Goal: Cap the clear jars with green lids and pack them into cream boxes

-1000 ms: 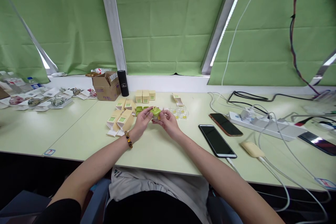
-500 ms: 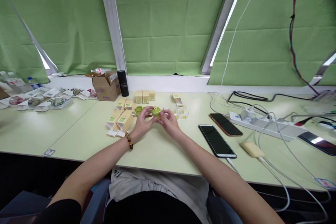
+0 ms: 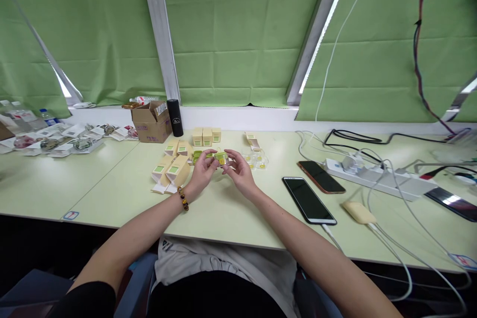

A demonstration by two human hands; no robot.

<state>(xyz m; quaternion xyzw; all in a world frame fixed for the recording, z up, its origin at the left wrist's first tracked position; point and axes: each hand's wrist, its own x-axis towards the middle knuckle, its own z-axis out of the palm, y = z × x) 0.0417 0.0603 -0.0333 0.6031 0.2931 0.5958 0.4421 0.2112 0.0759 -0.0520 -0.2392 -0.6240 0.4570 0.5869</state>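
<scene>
Between my two hands is a small container with a green lid and a clear body [image 3: 221,158], a yellow mark showing on its side. My left hand [image 3: 203,171], with a beaded bracelet [image 3: 182,198] at the wrist, grips it from the left. From the right, the fingers of my right hand [image 3: 238,171] close on the same container. Just behind my left fingers lie green pieces [image 3: 197,155], partly hidden. Clear round pieces with yellow centres [image 3: 257,160] rest to the right of my right hand. Open cream boxes [image 3: 177,171] with green squares stand left of my left hand.
Small closed cream boxes [image 3: 202,136] stand farther back, near a black cylinder [image 3: 174,118] and a cardboard box [image 3: 151,122]. Another opened cream box [image 3: 253,141] lies behind the clear pieces. Phones [image 3: 308,199], a power strip [image 3: 376,179] and loose cables occupy the right side.
The green-lidded container has been tilted, so its clear side with the yellow mark now faces me. Both hands have shifted their fingers around it and stay in nearly the same place.
</scene>
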